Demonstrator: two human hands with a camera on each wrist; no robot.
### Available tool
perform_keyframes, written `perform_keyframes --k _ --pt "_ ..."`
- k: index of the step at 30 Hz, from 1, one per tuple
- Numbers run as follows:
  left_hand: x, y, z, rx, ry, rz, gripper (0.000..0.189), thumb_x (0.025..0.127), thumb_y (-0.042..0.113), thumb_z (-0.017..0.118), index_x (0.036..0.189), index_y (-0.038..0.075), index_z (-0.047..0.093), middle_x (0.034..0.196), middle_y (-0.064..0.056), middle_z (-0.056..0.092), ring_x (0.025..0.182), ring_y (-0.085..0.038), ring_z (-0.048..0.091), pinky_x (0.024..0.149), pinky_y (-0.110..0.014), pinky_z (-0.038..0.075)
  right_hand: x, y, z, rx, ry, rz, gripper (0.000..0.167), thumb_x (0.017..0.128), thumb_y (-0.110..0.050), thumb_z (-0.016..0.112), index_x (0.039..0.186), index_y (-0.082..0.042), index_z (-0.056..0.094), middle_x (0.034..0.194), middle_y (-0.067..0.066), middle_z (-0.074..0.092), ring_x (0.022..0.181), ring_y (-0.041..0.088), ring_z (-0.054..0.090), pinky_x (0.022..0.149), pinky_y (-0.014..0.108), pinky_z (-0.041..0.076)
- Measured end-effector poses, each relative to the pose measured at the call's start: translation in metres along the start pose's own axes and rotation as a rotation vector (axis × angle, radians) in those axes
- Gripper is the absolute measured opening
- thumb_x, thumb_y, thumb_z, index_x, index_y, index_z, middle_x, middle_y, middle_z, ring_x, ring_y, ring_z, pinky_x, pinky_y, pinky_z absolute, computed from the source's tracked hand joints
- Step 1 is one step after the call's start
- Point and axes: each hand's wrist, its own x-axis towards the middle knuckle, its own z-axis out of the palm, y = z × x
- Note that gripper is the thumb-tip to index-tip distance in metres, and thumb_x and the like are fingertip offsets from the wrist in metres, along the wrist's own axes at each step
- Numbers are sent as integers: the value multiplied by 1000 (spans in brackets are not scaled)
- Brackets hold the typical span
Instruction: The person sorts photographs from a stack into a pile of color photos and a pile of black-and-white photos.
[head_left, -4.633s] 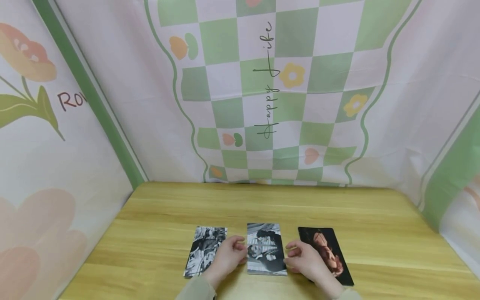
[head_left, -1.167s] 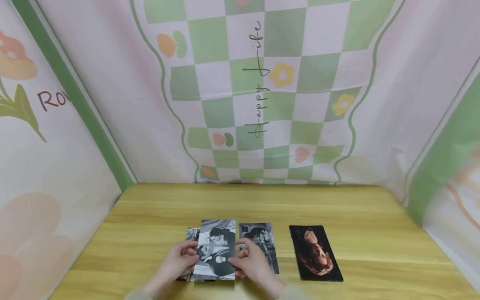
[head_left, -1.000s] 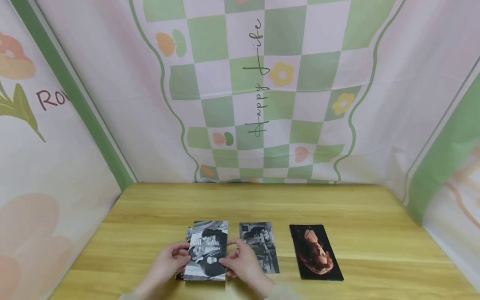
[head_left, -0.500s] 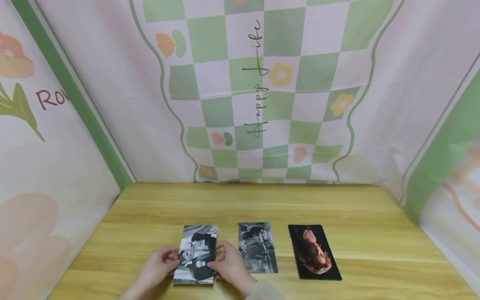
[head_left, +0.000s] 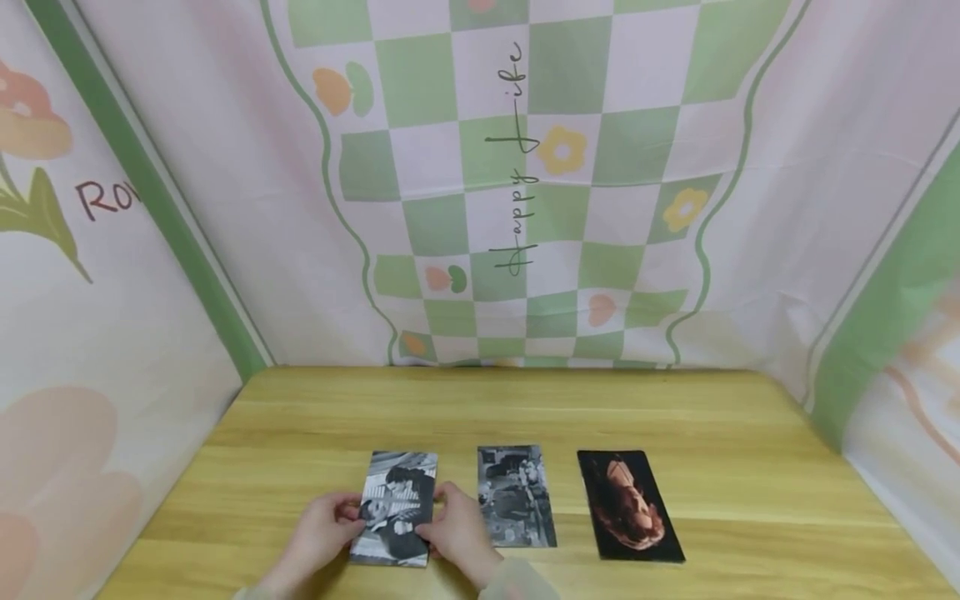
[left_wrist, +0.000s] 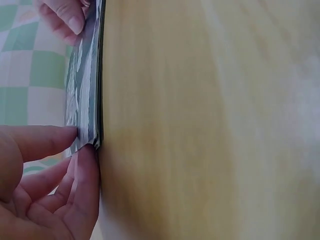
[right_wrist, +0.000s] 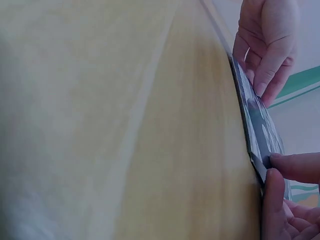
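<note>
A black-and-white photo card (head_left: 395, 510) showing people lies at the left of the row, covering the card beneath. My left hand (head_left: 322, 532) pinches its left edge, thumb on top. My right hand (head_left: 459, 530) pinches the opposite edge the same way. In the left wrist view, stacked layers show along the edge of the card (left_wrist: 85, 85), low over the wood, and the left fingertip sits at its side. The right wrist view shows the right thumb pressing on the card (right_wrist: 257, 122), its corner slightly lifted off a darker layer.
A greyish photo card (head_left: 517, 496) lies just right of my right hand. Farther right is a black card stack (head_left: 630, 504) with a reddish figure. The wooden table (head_left: 480, 408) meets a green-and-white checked curtain (head_left: 517, 208) at the back.
The photo card went from the middle of the row leftward onto the left card, held by both hands, and came down there. A greyish card now shows in the middle.
</note>
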Motion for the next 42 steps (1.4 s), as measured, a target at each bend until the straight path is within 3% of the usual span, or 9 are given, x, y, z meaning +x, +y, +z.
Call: perform_keyframes --k 14,25,33,42 --pt "-1 4 2 56 44 10 25 70 -7 71 94 -10 65 73 -5 62 65 -12 58 54 -18 49 1 1 -1 22 10 36 33 70 6 74 96 3 53 57 3 54 40 9 48 38 23 49" --pt "4 0 -2 -32 36 -29 26 73 -6 68 98 -12 63 77 -7 62 67 -14 57 54 -21 53 1 3 -5 106 -15 26 32 71 7 71 97 4 52 58 4 57 42 10 50 40 25 51" --pt "0 14 -5 -67 22 -50 30 76 -3 68 104 -11 62 82 -8 63 67 -15 59 54 -24 55 -1 0 -19 161 -42 4 34 72 7 69 101 7 52 63 6 60 46 11 53 43 28 53" --pt "-8 30 12 -105 -48 13 29 77 -1 68 104 -9 62 80 -7 62 65 -14 57 52 -22 54 -14 2 -50 153 -65 -1 38 75 1 68 110 7 53 68 4 62 48 11 55 47 30 56"
